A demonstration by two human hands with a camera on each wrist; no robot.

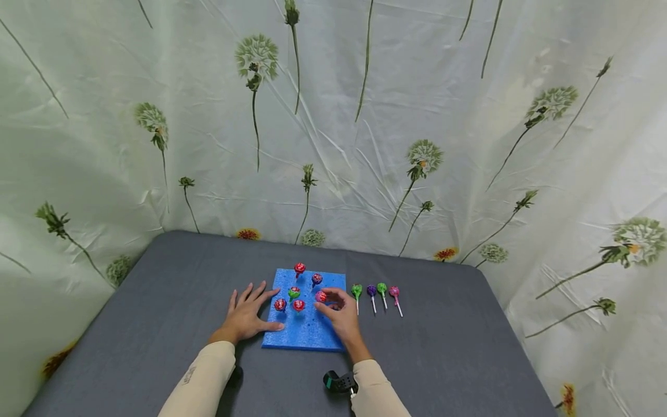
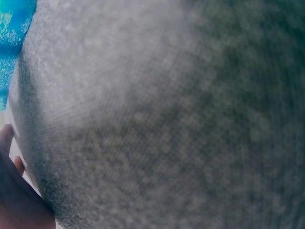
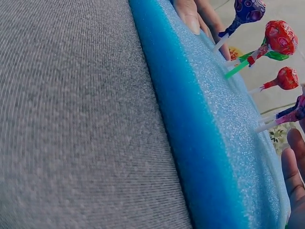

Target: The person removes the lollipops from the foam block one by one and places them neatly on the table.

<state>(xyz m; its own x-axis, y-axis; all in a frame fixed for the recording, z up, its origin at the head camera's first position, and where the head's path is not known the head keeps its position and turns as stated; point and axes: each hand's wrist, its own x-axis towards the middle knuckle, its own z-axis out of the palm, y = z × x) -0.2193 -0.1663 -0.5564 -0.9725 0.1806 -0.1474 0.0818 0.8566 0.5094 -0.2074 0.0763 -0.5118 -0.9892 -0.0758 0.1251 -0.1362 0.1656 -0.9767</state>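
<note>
Several wrapped lollipops stand upright by their sticks in a blue foam board (image 1: pixel 325 336). With thumb and fingers, my right hand (image 1: pixel 344 318) pinches a pink lollipop (image 1: pixel 320 296) at the board's right side; its stick meets the foam in the right wrist view. Left of it stand a red lollipop (image 1: pixel 299 305), a green and red one (image 1: pixel 294 293) and a red and blue one (image 1: pixel 280 304). Farther back are a purple one (image 1: pixel 316 279) and another red one (image 1: pixel 299 268). My left hand (image 1: pixel 245 317) lies spread, its thumb and forefinger at the board's left edge.
Right of the board, a row of loose lollipops (image 1: pixel 383 288) lies on the grey table (image 1: pixel 443 347). A black wristband (image 1: pixel 339 382) shows near my right sleeve. Behind the table hangs a flower-print curtain (image 1: pixel 339 145).
</note>
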